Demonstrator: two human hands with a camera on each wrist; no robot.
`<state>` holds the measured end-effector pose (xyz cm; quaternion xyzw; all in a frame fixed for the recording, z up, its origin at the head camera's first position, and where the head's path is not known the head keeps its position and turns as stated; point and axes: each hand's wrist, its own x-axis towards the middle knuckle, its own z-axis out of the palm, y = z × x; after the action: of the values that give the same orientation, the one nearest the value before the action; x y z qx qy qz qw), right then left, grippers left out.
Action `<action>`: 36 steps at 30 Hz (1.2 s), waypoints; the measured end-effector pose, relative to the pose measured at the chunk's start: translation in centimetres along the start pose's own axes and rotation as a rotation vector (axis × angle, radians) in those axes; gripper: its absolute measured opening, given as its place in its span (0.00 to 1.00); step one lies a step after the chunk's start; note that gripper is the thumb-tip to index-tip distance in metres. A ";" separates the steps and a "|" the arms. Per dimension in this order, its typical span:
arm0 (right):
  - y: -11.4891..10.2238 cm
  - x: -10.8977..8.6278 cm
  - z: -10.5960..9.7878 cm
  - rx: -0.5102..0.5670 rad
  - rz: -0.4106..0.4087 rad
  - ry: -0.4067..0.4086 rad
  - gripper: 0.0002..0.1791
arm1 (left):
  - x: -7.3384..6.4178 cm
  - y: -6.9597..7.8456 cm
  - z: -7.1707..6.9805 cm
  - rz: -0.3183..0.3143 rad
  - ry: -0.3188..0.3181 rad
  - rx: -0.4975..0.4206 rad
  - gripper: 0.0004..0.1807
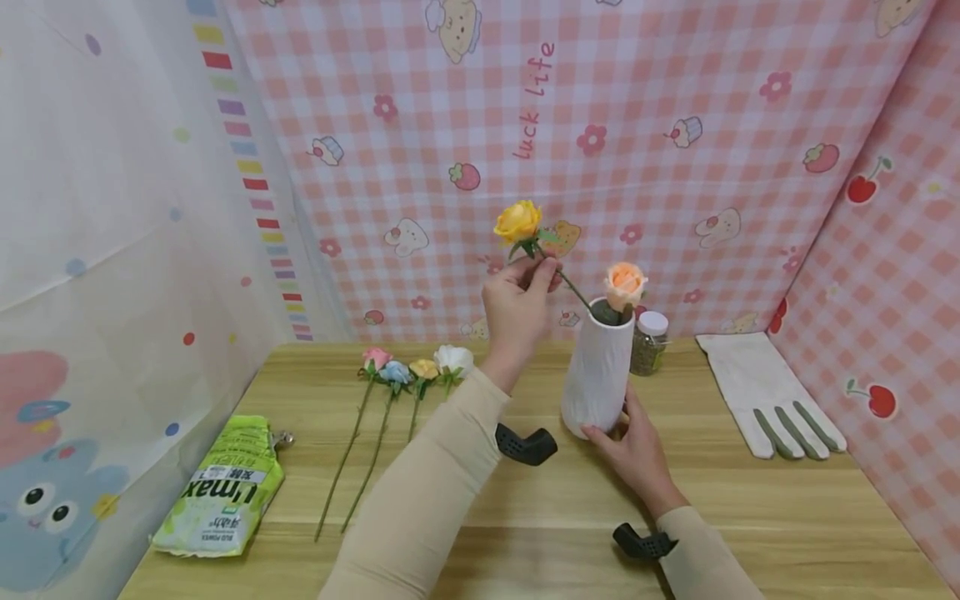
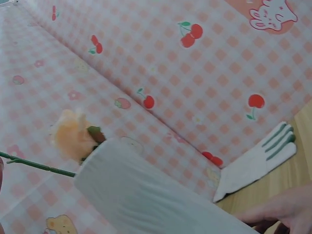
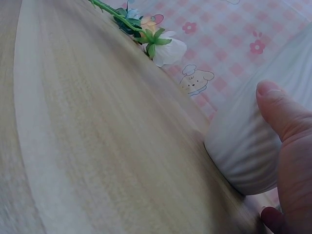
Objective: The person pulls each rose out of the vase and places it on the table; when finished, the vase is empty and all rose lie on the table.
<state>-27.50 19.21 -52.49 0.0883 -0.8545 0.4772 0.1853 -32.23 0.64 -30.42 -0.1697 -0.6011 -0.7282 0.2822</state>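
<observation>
My left hand (image 1: 520, 307) pinches the green stem of a yellow rose (image 1: 517, 222) just below its bloom. The stem's lower end passes into the mouth of a white ribbed vase (image 1: 597, 375), so its tip is hidden. Low on the vase, my right hand (image 1: 636, 450) grips it, with the thumb on the near side in the right wrist view (image 3: 287, 122). A peach rose (image 1: 626, 285) stands in the vase, its bloom just above the rim. Only a sliver of the left hand shows at the edge of the left wrist view.
Left of the vase lie a pink rose (image 1: 376, 358), a blue rose (image 1: 395, 372), a yellow-orange rose (image 1: 424, 369) and a white rose (image 1: 453, 359). A green bag (image 1: 225, 492) lies at left. Behind the vase stands a lidded jar (image 1: 650, 343); a white glove (image 1: 761, 392) lies right.
</observation>
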 end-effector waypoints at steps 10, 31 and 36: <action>0.1 0.0 -0.1 -0.002 -0.007 -0.002 0.51 | 1.7 1.3 -3.8 0.007 0.115 -0.111 0.09; -0.3 -0.1 -0.1 0.000 -0.010 -0.005 0.51 | 1.8 0.6 -14.2 -0.157 0.330 -0.189 0.08; -0.3 -0.1 -0.1 -0.001 -0.017 -0.003 0.51 | 0.5 -0.8 -15.6 -0.237 0.258 -0.136 0.10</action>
<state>-27.28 19.10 -52.25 0.0961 -0.8543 0.4750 0.1881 -31.69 -14.51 -34.12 -0.0218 -0.5251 -0.8110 0.2571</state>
